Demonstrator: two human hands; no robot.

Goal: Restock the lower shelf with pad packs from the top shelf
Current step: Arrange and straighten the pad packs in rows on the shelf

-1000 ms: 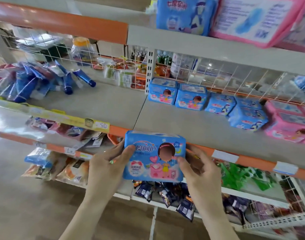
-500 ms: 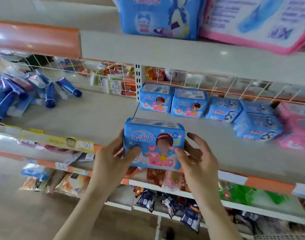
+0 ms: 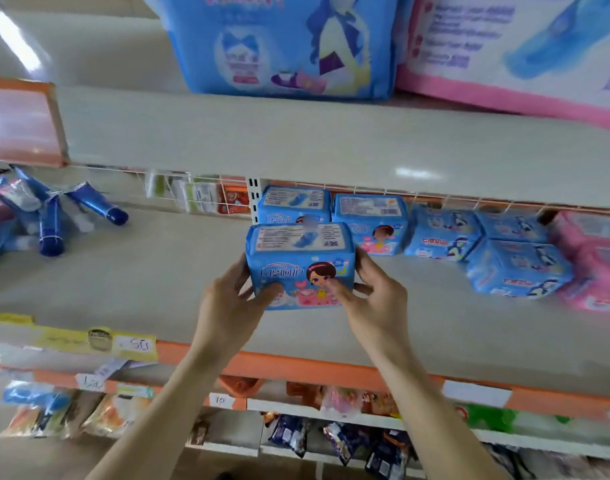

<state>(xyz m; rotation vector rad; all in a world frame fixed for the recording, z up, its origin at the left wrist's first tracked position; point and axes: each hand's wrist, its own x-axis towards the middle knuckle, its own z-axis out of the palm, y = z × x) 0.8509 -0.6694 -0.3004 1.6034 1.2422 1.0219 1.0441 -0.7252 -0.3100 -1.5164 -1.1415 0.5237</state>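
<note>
I am observing the left hand point(image 3: 227, 306) and right hand point(image 3: 376, 303) gripping a soft blue plastic pad pack point(image 3: 300, 265) printed with a cartoon girl by its ends, thumbs pressing its front. The pack is standing upright over the grey lower shelf point(image 3: 151, 271), just before two matching blue packs point(image 3: 369, 220); I cannot tell whether it is touching the board.

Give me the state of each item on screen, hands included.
held pad pack: upright, gripped from both sides over the lower shelf; contact with it unclear.
left hand: grips the pack's left side.
right hand: grips the pack's right side.
two matching packs: upright, side by side at the shelf's back.
penguin-print packs: bunched together, tilted.
blue tubes: lying in a loose heap.
large blue pack: standing on the top shelf.
</note>
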